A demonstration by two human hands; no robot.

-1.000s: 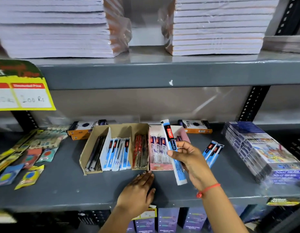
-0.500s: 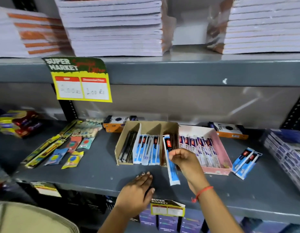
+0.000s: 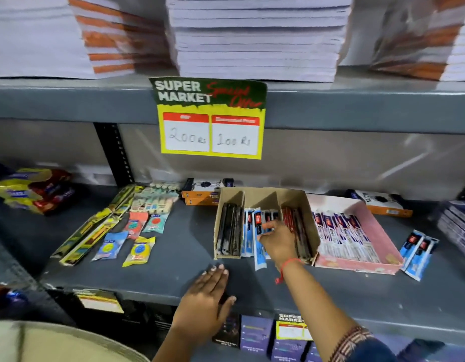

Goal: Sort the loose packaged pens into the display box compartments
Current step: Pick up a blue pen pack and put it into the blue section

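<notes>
A brown cardboard display box (image 3: 262,195) stands on the grey shelf with three compartments: black pens on the left, blue-and-white packs in the middle, red pens on the right. My right hand (image 3: 277,240) is over the middle compartment, shut on a blue-and-white packaged pen (image 3: 259,253) whose lower end sticks out past the box front. My left hand (image 3: 207,301) lies flat and open on the shelf's front edge. Two loose blue pen packs (image 3: 418,253) lie at the right of a pink box (image 3: 375,231) that holds several white-and-blue pen packs.
Flat sachets and long yellow packets (image 3: 108,231) are spread at the left of the shelf (image 3: 174,257). Orange-and-black boxes (image 3: 202,192) stand behind the display box. A price sign (image 3: 210,118) hangs from the upper shelf, which carries notebook stacks (image 3: 254,37).
My right hand has carried the blue-and-white pen pack left from the pink box and lowered it into the brown box's middle compartment. The view has swung left. My left hand has stayed put.
</notes>
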